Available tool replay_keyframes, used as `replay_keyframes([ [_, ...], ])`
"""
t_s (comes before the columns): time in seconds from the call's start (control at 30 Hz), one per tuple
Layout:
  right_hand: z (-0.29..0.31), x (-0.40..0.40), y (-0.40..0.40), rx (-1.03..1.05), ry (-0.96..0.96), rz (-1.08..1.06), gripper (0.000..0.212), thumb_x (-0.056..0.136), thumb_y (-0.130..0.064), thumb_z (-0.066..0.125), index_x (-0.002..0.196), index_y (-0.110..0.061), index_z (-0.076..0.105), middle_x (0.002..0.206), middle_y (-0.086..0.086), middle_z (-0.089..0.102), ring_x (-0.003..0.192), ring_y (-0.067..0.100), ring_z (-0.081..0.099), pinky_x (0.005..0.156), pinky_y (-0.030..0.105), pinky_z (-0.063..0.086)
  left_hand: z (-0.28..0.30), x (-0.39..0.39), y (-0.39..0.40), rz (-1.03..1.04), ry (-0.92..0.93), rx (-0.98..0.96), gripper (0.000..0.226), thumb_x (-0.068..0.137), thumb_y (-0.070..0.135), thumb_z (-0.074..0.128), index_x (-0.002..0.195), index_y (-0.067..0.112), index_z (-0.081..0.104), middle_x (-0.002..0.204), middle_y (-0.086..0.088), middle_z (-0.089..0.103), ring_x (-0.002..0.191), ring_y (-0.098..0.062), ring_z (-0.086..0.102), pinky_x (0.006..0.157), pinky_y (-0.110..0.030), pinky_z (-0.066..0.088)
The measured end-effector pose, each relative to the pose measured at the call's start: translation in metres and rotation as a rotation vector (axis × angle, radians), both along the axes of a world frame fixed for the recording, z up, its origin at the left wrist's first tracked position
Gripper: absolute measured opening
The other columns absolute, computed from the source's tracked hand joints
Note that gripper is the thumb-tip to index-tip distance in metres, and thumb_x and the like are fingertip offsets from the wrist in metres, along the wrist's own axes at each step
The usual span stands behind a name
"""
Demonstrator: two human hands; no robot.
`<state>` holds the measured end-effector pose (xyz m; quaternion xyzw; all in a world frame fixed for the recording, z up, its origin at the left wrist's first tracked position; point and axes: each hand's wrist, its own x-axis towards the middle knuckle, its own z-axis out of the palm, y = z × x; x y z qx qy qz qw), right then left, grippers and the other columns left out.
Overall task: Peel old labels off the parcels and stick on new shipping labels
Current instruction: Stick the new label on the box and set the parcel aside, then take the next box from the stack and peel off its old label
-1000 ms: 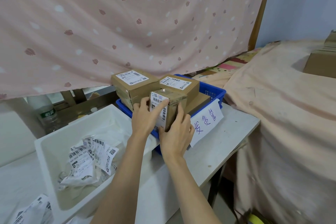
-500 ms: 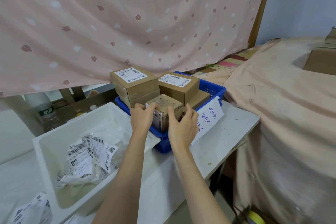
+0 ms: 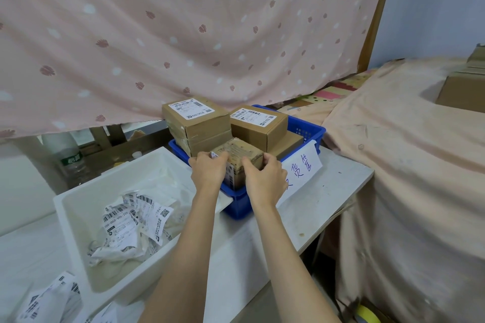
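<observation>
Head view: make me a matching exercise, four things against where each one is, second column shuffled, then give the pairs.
Things:
1. small parcel
2. peeled labels
3. handwritten sign
4. plastic bottle

Places:
A. lying crumpled in the white bin
B. hanging on the front of the blue crate
C. standing behind the white bin, under the curtain
D. held between the left hand and right hand at the crate's near edge

Pairs: 1-D, 2-A, 3-B, 4-C

Parcels [image 3: 258, 127] were matt brown cardboard bearing paper labels. The crate [image 3: 307, 130] was glossy blue perforated plastic; the tub [image 3: 76, 207], smooth white plastic. The curtain [image 3: 183, 34] was printed pink cloth.
</observation>
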<state>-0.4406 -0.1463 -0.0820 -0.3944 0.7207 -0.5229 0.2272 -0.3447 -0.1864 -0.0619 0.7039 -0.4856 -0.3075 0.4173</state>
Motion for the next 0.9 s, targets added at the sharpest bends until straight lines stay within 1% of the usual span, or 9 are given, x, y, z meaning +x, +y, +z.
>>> replay_keyframes([
  [0.07,0.004,0.000,0.001,0.023,-0.008,0.015,0.058,0.086,-0.051,0.064,0.133,-0.021,0.050,0.134,-0.001,0.052,0.124,0.017,0.043,0.105,0.037,0.031,0.003,-0.001,0.003,0.005,-0.007,0.012,0.063,0.089,0.045,0.065,0.134,0.005,0.046,0.135,-0.012,0.042,0.111,-0.028,0.059,0.097,-0.043,0.052],
  [0.17,0.011,0.001,0.010,0.019,0.013,-0.019,0.078,0.083,-0.057,0.065,0.145,-0.016,0.039,0.147,0.004,0.040,0.134,0.021,0.036,0.109,0.040,0.030,0.009,0.001,0.012,0.000,0.030,-0.020,0.081,0.088,0.050,0.065,0.145,0.004,0.031,0.143,-0.015,0.033,0.122,-0.031,0.050,0.102,-0.045,0.048],
  [0.23,0.018,0.006,0.020,-0.073,0.109,-0.085,0.081,0.083,-0.057,0.066,0.147,-0.016,0.037,0.150,0.003,0.036,0.134,0.020,0.033,0.108,0.038,0.031,0.016,0.007,0.023,-0.023,-0.032,-0.077,0.078,0.090,0.052,0.061,0.147,0.007,0.031,0.144,-0.014,0.035,0.127,-0.028,0.046,0.102,-0.038,0.043],
  [0.3,0.029,0.018,0.029,-0.221,0.232,-0.081,0.075,0.083,-0.054,0.068,0.145,-0.019,0.043,0.148,-0.001,0.038,0.131,0.017,0.034,0.105,0.034,0.032,0.023,0.019,0.036,-0.056,-0.140,-0.159,0.066,0.093,0.052,0.056,0.143,0.013,0.040,0.138,-0.009,0.043,0.125,-0.025,0.045,0.094,-0.035,0.040],
  [0.37,0.043,0.042,0.036,-0.341,0.333,0.031,0.066,0.084,-0.048,0.067,0.142,-0.021,0.048,0.147,-0.004,0.041,0.130,0.017,0.036,0.106,0.034,0.030,0.032,0.039,0.054,-0.049,-0.269,-0.244,0.051,0.096,0.047,0.052,0.134,0.014,0.047,0.130,-0.008,0.048,0.118,-0.027,0.050,0.084,-0.033,0.039],
  [0.4,0.049,0.058,0.039,-0.389,0.374,0.104,0.061,0.086,-0.045,0.065,0.140,-0.023,0.050,0.147,-0.005,0.042,0.131,0.017,0.036,0.108,0.036,0.026,0.037,0.054,0.065,-0.017,-0.349,-0.279,0.048,0.098,0.043,0.051,0.134,0.012,0.048,0.130,-0.009,0.047,0.117,-0.028,0.052,0.084,-0.034,0.039],
  [0.53,0.062,0.124,0.050,-0.441,0.511,0.435,0.052,0.092,-0.047,0.058,0.140,-0.029,0.050,0.150,-0.005,0.042,0.138,0.016,0.034,0.114,0.038,0.019,0.047,0.135,0.119,0.194,-0.676,-0.440,0.052,0.097,0.038,0.055,0.143,0.015,0.047,0.134,-0.008,0.051,0.119,-0.027,0.051,0.099,-0.038,0.036],
  [0.67,0.053,0.190,0.073,-0.326,0.574,0.719,0.053,0.093,-0.052,0.056,0.142,-0.033,0.046,0.152,-0.006,0.039,0.141,0.014,0.031,0.117,0.040,0.014,0.041,0.221,0.181,0.363,-0.762,-0.319,0.052,0.094,0.040,0.058,0.140,0.016,0.052,0.131,-0.008,0.055,0.117,-0.029,0.053,0.100,-0.039,0.034],
  [0.9,0.033,0.309,0.147,-0.364,0.569,1.009,0.053,0.091,-0.053,0.058,0.139,-0.032,0.049,0.147,-0.009,0.045,0.136,0.013,0.038,0.116,0.040,0.016,0.020,0.328,0.291,0.570,-0.897,-0.109,0.058,0.091,0.045,0.060,0.140,0.016,0.050,0.135,-0.006,0.054,0.124,-0.027,0.050,0.104,-0.037,0.028],
])
